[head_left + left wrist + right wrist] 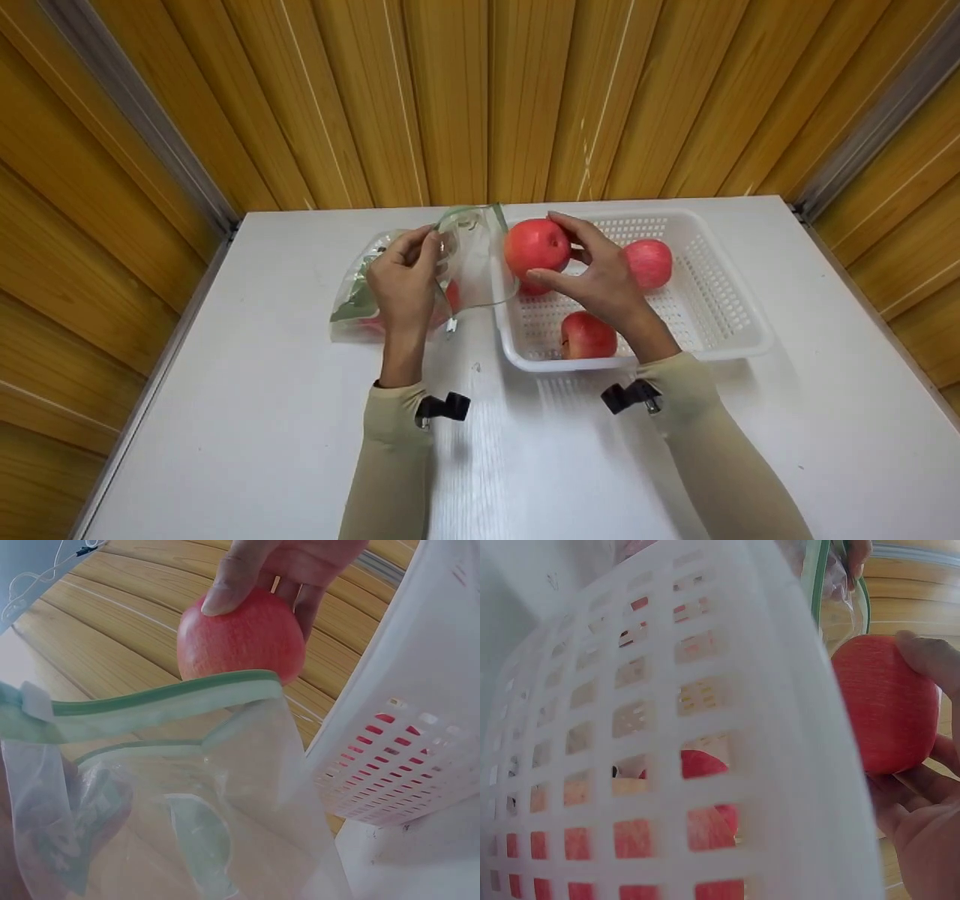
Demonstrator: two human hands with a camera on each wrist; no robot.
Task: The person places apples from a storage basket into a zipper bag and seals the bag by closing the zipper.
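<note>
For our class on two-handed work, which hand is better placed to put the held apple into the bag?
Probably the right hand: it grips the apple, near the open mouth of the bag. The left hand pinches the bag's edge, so seems better for steadying it.

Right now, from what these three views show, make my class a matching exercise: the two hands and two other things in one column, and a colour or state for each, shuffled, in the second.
Column one
1. left hand
2. right hand
3. basket
4. bag

Column two
A. holds a red apple
B. see-through, with green along its opening
C. pinches something see-through by its edge
D. white, with rows of holes in its walls

Right pairs: 1-C, 2-A, 3-D, 4-B
</note>
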